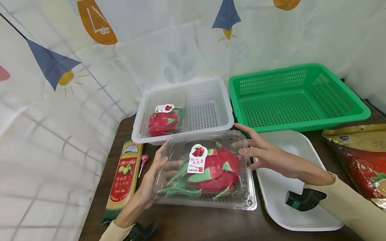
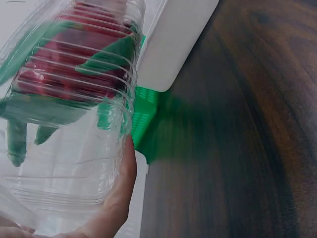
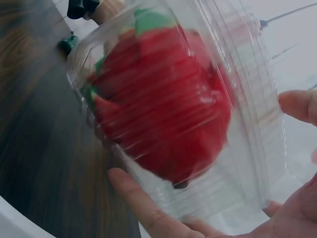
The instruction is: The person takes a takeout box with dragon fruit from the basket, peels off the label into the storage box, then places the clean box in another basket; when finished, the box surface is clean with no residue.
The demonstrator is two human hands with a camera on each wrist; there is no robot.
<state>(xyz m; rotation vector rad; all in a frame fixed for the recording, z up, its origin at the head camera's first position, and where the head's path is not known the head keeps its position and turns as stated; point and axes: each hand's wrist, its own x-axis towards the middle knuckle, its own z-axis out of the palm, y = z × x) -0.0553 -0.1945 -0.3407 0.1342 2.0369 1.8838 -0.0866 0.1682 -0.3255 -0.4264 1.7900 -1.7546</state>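
- Clear plastic box (image 1: 208, 170) with a red dragon fruit (image 1: 217, 169) inside sits low over the dark wooden surface (image 1: 193, 224), between both hands, just in front of the white basket (image 1: 224, 110).
- Left hand (image 1: 150, 182): grip wraps the box's left end, thumb on the top edge, fingers underneath.
- Right hand (image 1: 268, 155): fingers straight, pressed flat against the box's right end, not curled round it.
- Right wrist view: box is tilted, fruit fills most of it, fingertips (image 3: 143, 203) under its lower edge.
- White basket holds a second boxed dragon fruit (image 1: 164, 122) in its left half.
- Green basket (image 1: 301, 97) stands just right of the white one.
- White tray (image 1: 286, 197) lies under the right forearm.
- Pasta packet (image 1: 123, 177) and a pink lollipop (image 1: 144, 160) lie left of the box.
- Red-gold bag (image 1: 362, 157) at the far right edge.
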